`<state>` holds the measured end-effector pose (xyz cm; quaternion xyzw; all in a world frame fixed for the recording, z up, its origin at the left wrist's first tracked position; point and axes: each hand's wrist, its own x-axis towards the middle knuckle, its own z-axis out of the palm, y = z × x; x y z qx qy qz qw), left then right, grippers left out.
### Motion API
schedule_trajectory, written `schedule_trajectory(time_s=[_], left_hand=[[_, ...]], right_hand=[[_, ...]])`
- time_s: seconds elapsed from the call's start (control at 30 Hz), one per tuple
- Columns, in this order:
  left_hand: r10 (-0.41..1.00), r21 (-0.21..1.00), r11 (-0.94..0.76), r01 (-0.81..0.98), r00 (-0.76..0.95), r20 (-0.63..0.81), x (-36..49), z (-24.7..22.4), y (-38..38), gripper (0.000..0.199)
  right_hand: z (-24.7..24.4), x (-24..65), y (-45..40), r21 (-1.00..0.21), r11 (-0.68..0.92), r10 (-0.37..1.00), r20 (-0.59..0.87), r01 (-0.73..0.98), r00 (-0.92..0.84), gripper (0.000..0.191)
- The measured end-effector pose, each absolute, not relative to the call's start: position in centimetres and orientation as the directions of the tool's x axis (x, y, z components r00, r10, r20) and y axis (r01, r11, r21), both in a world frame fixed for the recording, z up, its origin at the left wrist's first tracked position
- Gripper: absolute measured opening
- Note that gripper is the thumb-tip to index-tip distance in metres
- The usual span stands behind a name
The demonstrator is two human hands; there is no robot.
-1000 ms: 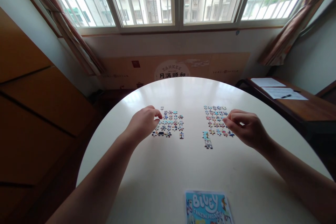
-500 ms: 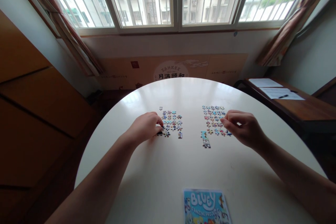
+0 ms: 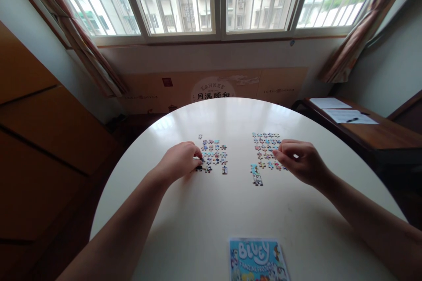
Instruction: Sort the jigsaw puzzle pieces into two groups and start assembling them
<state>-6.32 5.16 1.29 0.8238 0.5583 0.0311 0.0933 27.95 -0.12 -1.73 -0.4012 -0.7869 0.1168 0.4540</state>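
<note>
Loose jigsaw pieces lie in two groups on a round white table. My left hand [image 3: 180, 160] rests at the left edge of the left group [image 3: 215, 155], thumb and forefinger pinched at a piece there; what they hold is too small to make out. By the right side of the right group [image 3: 266, 145] is my right hand [image 3: 301, 160], its fingers curled and thumb against forefinger, with anything between them hidden. A short strip of joined pieces [image 3: 256, 175] lies just below the right group.
The white table [image 3: 211, 215] carries a blue "Bluey" picture card [image 3: 259, 260] at its near edge. To the right, a brown side table [image 3: 392, 134] holds papers [image 3: 347, 116] and a pen. An orange-brown cabinet [image 3: 42, 149] stands at the left, windows beyond.
The whole view has shifted slightly, moving the scene a little to the left. Both hands keep nearly the same poses and places beside the pieces.
</note>
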Motion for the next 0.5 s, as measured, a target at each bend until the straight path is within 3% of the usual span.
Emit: schedule_trajectory(time_s=[0.3, 0.4, 0.5], left_hand=[[0.926, 0.261, -0.342, 0.903, 0.371, -0.069, -7.3, 1.4, 5.5, 0.012], [0.912, 0.323, -0.363, 0.874, 0.404, -0.068, -7.9, 1.8, 5.7, 0.011], [0.890, 0.426, -0.422, 0.800, 0.456, 0.025, -7.7, 2.4, 5.4, 0.013]], right_hand=[[-2.0, 27.9, 0.0, -0.532, 0.656, 0.735, 0.610, 0.536, -0.295, 0.043], [-2.1, 27.9, 0.0, -0.538, 0.651, 0.742, 0.600, 0.535, -0.299, 0.042], [-2.0, 28.0, -0.1, -0.537, 0.654, 0.737, 0.609, 0.533, -0.292, 0.043]])
